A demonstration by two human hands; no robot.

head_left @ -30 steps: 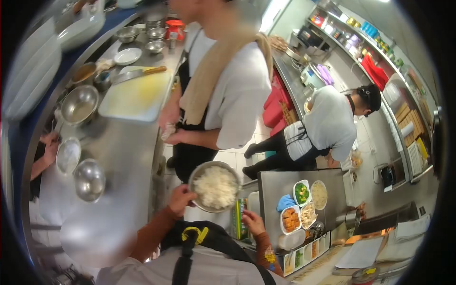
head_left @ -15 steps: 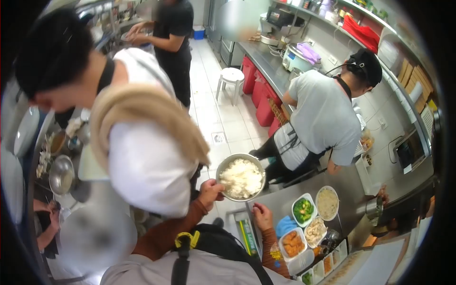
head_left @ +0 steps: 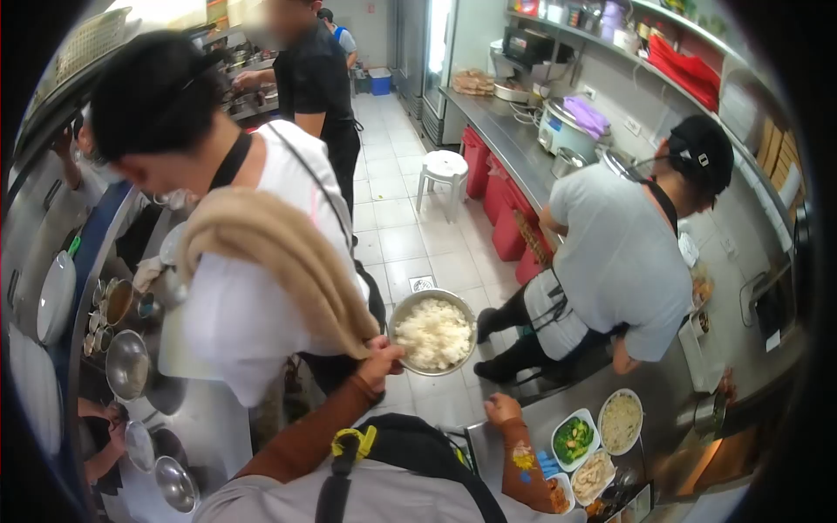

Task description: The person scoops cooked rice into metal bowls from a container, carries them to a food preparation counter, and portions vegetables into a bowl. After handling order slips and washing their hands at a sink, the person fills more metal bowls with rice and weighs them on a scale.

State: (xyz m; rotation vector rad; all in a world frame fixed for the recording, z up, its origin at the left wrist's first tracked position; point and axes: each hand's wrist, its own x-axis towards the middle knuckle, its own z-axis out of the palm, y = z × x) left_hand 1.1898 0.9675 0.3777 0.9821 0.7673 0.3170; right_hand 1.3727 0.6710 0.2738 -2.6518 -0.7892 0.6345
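Note:
My left hand (head_left: 381,364) grips the edge of a round metal bowl (head_left: 475,329) and holds it out over the floor. White cooked rice (head_left: 433,335) fills the bowl. My right hand (head_left: 503,410) is above the near edge of the steel counter, fingers curled in, with nothing visible in them. Beside that arm sit a white tray of broccoli (head_left: 574,440), an oval dish of pale rice-like food (head_left: 622,422) and a container of pale pieces (head_left: 594,476). A container of orange-brown pieces (head_left: 556,495) is partly hidden by my forearm.
A person with a tan towel (head_left: 261,248) on the shoulder stands close left, near the bowl. A second person in a grey shirt (head_left: 615,244) bends at the right. Farther off are a white stool (head_left: 444,174), red bins (head_left: 506,218) and a person in black (head_left: 318,87).
My view has shifted, showing more of the far kitchen and several metal bowls at left. The rice bowl stays in my left hand. My right hand's fingers look more curled.

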